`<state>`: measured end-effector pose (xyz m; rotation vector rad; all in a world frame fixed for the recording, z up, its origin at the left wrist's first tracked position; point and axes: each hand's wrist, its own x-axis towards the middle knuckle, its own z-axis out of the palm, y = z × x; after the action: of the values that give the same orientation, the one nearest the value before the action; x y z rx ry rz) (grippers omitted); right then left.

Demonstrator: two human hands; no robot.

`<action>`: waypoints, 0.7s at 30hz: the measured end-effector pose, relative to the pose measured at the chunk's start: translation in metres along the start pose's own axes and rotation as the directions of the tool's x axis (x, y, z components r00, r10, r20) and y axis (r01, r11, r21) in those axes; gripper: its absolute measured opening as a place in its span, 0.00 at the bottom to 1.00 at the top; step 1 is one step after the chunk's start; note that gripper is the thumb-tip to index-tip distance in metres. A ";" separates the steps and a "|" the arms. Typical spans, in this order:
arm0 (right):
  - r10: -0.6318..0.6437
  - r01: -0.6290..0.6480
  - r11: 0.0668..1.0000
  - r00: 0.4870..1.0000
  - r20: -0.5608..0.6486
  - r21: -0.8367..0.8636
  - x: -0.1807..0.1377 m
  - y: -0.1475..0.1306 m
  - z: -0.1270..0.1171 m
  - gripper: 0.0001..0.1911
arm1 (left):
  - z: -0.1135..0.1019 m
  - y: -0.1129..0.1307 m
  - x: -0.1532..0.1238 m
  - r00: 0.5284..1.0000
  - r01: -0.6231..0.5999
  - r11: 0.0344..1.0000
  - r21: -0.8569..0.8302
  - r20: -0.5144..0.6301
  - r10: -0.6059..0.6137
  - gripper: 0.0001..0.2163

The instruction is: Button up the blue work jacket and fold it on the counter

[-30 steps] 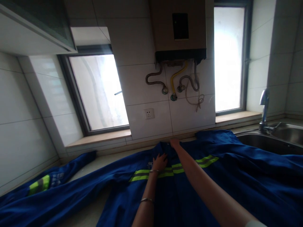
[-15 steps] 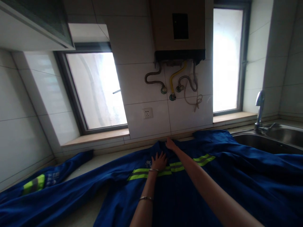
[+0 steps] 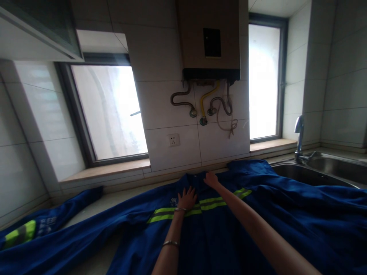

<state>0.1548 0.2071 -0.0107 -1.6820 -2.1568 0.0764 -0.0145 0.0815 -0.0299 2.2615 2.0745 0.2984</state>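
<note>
A blue work jacket (image 3: 258,225) is lying spread across the counter (image 3: 109,204), front side up. Its collar (image 3: 197,177) is pointing toward the tiled wall, and one sleeve (image 3: 43,229) is trailing off to the left, where the frame edge is cutting it short. The left hand (image 3: 187,198) is lying flat on the chest with its fingers spread, pressing the cloth just above the yellow reflective stripe (image 3: 172,213). The right hand (image 3: 211,178) is reaching a little farther and touching the collar. It is small and dim here, so I cannot tell whether it is pinching the fabric or only resting on it. Judging by how things lie, the spreading-out is largely done: the body is sitting flat under the hands. Nothing is showing a fold yet, and the cloth on the right is bunching in loose waves beside the sink (image 3: 315,173). The jacket's lower hem is falling below the picture, both forearms are covering part of the front, and the small print near the left hand is too blurred to read.
</note>
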 end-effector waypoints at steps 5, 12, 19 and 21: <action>-0.009 0.011 0.999 0.999 -0.048 0.038 0.005 -0.002 -0.004 0.18 | 0.000 0.000 0.000 1.000 0.001 1.000 -0.021 -0.005 -0.001 0.26; -0.002 -0.003 0.989 0.999 0.032 0.149 0.012 0.002 0.009 0.11 | -0.002 0.003 0.001 0.998 0.033 0.995 -0.092 -0.046 -0.038 0.22; 0.155 -0.148 0.969 0.988 -0.017 0.196 0.020 0.061 -0.017 0.14 | -0.007 0.029 0.008 0.982 -0.081 0.982 -0.173 -0.183 0.049 0.20; 0.143 -0.135 0.973 0.989 -0.025 0.188 0.014 0.071 -0.017 0.14 | -0.003 0.038 0.009 0.969 -0.191 0.965 -0.178 -0.193 0.156 0.22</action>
<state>0.2230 0.2358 -0.0111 -1.7087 -1.9361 0.2741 0.0233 0.0867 -0.0189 2.3750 1.8237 0.7060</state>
